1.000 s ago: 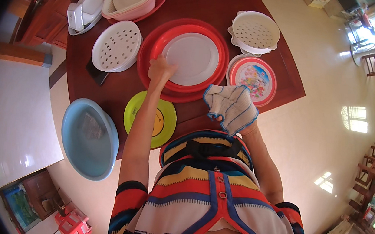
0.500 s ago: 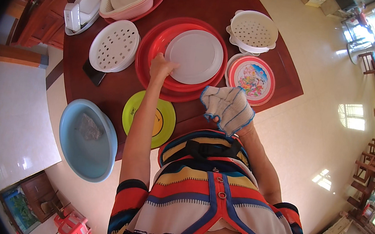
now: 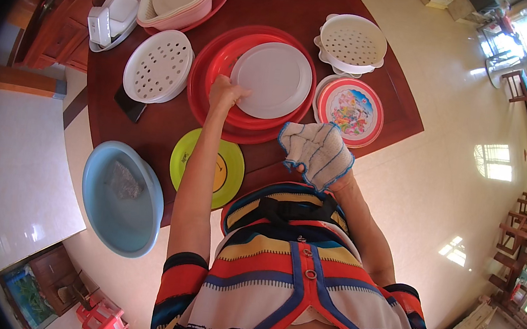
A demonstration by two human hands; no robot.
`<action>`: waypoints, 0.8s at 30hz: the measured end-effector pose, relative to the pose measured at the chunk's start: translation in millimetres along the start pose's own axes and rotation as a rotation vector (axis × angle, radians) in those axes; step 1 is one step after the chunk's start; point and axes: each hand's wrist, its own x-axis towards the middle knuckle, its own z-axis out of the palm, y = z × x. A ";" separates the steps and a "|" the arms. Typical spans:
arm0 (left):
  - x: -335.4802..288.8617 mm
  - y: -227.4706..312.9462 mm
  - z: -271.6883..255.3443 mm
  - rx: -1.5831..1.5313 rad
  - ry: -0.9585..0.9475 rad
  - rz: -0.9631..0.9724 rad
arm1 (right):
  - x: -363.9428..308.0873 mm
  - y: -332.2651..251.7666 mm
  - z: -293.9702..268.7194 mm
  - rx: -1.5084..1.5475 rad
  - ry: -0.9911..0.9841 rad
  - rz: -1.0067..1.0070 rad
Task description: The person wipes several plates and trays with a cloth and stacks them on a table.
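— Starting nearest?

— A blue basin [image 3: 93,209], off to the left and short of the left fingers, with a crumpled see-through bag [image 3: 126,182] in it. Then a lime plate [image 3: 236,161], closer to the left fingers, partly covered by the forearm.

— And the right hand [image 3: 342,181]?

— Closed on a pale cloth [image 3: 319,150] with blue edging, mostly covered by it. One fingertip showing at the cloth's near edge; exact bend of the rest, cannot tell.

— Left hand [image 3: 225,94]?

— Bare, reaching farther out. Nearly closed on the rim of a white plate [image 3: 274,80], thumb on top, other fingertips hidden.

— Plate exactly where?

— Just right of the left fingers, inside a wide red basin [image 3: 224,58], on the dark red bench [image 3: 400,96].

— Around that?

— Just beyond the right fingers, a round flowered tray [image 3: 351,109]. Left of the left fingers, a white strainer [image 3: 157,66].

— Farther out?

— Past the flowered tray from the right fingers, a second strainer [image 3: 354,41]. Well beyond the left fingers, leftward, a pink tub [image 3: 186,15], with white boxes [image 3: 114,14] beside it.
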 end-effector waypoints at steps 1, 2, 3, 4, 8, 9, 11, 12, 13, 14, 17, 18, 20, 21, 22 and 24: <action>-0.7 1.2 0.3 -0.004 -0.001 0.000 | -0.7 0.1 1.9 0.013 0.002 0.006; -1.5 2.4 0.5 -0.007 -0.002 0.000 | -0.7 1.6 -0.6 -0.031 -0.004 -0.032; -2.2 3.6 0.8 -0.011 -0.002 0.000 | -0.3 3.8 -5.4 -0.075 -0.009 -0.069; -2.5 3.5 0.4 -0.014 -0.005 0.005 | 0.4 5.3 -5.3 -0.118 -0.016 -0.104; -4.3 3.2 0.1 -0.059 0.001 0.042 | -0.2 2.2 -1.4 -0.034 -0.046 -0.006; -5.0 3.1 0.4 -0.078 0.007 0.055 | 0.3 2.4 -5.2 -0.036 -0.034 -0.001; -7.7 5.1 1.4 -0.111 0.002 0.044 | 0.5 2.4 -4.0 -0.032 -0.016 0.005; -8.6 6.1 1.1 -0.127 -0.001 0.039 | -0.1 2.5 -1.8 -0.025 -0.011 0.007; -8.9 7.4 0.6 -0.137 -0.008 0.039 | -0.5 2.5 0.5 -0.016 -0.007 0.009; -8.9 8.7 0.0 -0.147 -0.016 0.040 | -0.2 2.6 0.6 -0.019 -0.012 0.007; -0.9 -1.5 1.4 -0.172 0.020 0.071 | 1.0 3.3 0.5 -0.062 -0.035 -0.004; 2.6 -7.2 2.1 -0.179 0.043 0.086 | 1.3 4.1 -0.1 -0.098 -0.046 -0.013; -1.7 1.1 3.0 -0.252 0.072 0.103 | 1.0 4.8 -7.6 -0.241 -0.051 -0.074; -4.1 5.1 2.9 -0.288 0.087 0.112 | 1.4 5.9 -14.3 -0.351 -0.049 -0.118; -8.8 10.0 0.4 -0.338 0.028 0.110 | 2.0 6.8 -14.9 -0.460 -0.049 -0.160; -17.5 18.2 -3.7 -0.436 -0.089 0.106 | 1.7 6.0 -14.0 -0.572 -0.085 -0.215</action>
